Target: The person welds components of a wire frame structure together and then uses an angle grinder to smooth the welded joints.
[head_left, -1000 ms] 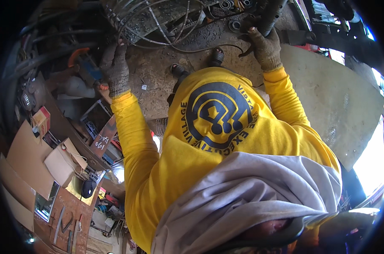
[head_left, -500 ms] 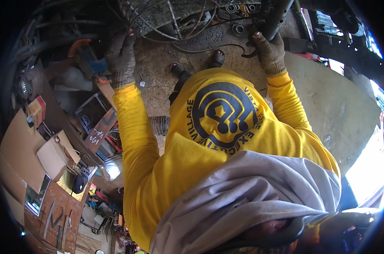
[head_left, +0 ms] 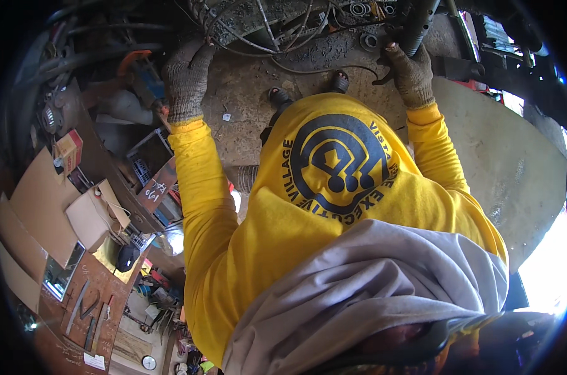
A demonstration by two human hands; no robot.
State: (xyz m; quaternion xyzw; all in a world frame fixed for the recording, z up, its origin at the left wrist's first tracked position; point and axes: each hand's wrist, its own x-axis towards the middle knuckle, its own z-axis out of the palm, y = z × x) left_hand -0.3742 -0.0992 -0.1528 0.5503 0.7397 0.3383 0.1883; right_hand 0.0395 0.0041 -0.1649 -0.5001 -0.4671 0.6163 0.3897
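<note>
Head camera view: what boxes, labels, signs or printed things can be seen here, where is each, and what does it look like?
Small box: far left, upright, red and tan.
Cardboard sheets: left, flat, plain brown.
Open carton: beside the sheets, tan, flaps up.
Board: by the left elbow, reddish, white handwriting.
Shirt emblem: on the yellow back, round, dark blue with ringed lettering.
White label: bottom left, small, rectangular.
No screens visible.

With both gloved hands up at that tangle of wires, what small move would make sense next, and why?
Probably draw the left hand slowly back with the wire bundle it reaches into, since the right hand already steadies the dark metal tube beside it.
</note>
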